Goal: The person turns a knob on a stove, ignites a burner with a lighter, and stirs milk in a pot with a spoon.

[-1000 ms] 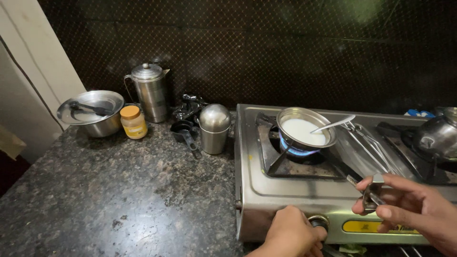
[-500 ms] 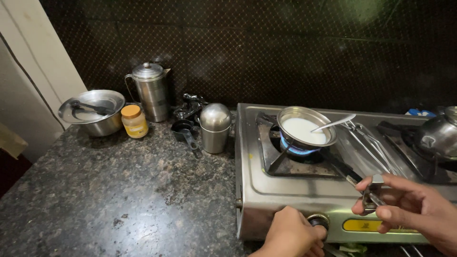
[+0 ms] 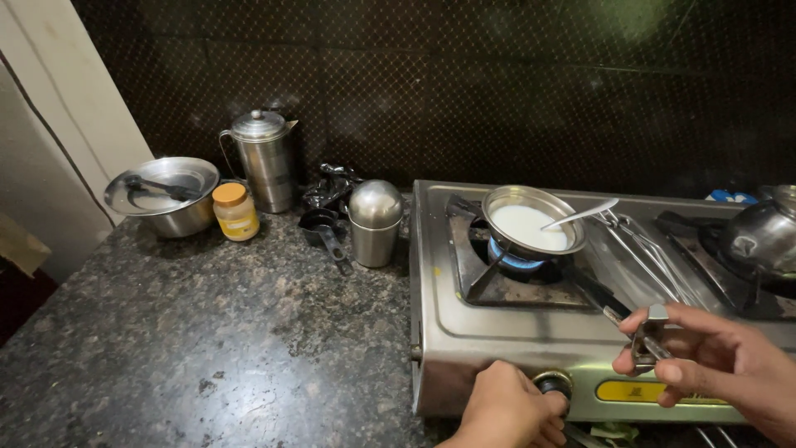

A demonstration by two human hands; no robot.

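Presently the left hand pinches the stove knob while the right hand is closed on tongs clamping the milk pan over the lit burner; risk: a loosened clamp could tip the pan, spilling milk.

Round steel stove knob: mostly hidden under left hand.
Right hand: wrist cut off.
Rounded steel pot: cut by right edge.
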